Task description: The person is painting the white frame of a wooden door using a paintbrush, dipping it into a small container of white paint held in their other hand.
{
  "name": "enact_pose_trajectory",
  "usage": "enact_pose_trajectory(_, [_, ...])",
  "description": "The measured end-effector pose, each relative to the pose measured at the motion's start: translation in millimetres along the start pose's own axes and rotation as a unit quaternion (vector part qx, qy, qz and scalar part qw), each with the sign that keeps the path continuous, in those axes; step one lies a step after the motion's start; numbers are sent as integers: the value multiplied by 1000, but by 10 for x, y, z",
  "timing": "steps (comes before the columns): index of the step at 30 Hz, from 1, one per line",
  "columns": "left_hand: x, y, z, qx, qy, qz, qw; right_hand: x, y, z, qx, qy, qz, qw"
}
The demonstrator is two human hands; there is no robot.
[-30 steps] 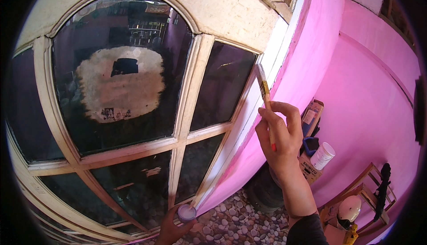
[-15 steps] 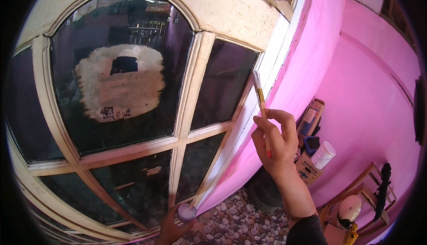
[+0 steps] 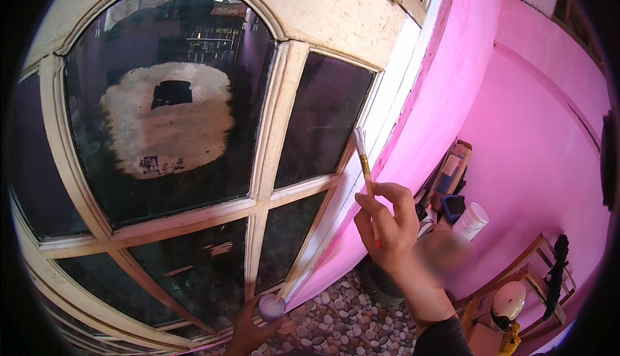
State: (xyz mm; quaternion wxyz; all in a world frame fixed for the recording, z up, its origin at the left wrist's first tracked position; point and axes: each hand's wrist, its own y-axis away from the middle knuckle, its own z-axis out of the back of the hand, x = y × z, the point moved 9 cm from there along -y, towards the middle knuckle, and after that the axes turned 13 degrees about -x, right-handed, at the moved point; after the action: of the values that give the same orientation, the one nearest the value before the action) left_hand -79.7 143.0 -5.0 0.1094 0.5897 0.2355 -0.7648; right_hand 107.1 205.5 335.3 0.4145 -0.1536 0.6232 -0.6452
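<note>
My right hand [image 3: 390, 225] is closed round the handle of a thin paintbrush [image 3: 365, 163], its bristles pointing up. Their white-coated tip is at the white-painted frame edge [image 3: 391, 75], beside the upper right glass pane; whether it touches cannot be made out. Low down, my left hand [image 3: 248, 328] grips a small round cup [image 3: 272, 307] holding pale, whitish paint. The window [image 3: 271, 120] has a worn cream frame and dark panes. A pale, ragged-edged patch [image 3: 171, 120] covers the middle of the arched pane.
A pink wall [image 3: 516, 117] curves along the right. At its foot stand a white tub [image 3: 471, 220], a dark blue container [image 3: 453, 206] and a dark bucket [image 3: 382, 282]. A wooden chair [image 3: 533, 285] with a pale helmet [image 3: 509, 300] is at lower right. Pebble-patterned floor [image 3: 349, 317] lies below.
My right hand and the paintbrush have moved down and slightly left along the white frame edge. The left hand with the cup has stayed nearly still.
</note>
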Motion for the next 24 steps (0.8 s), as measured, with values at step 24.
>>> enact_pose_trajectory(24, [-407,-261,-125,14,46,-71,996,-2,195,365,-20,-18,-81,996])
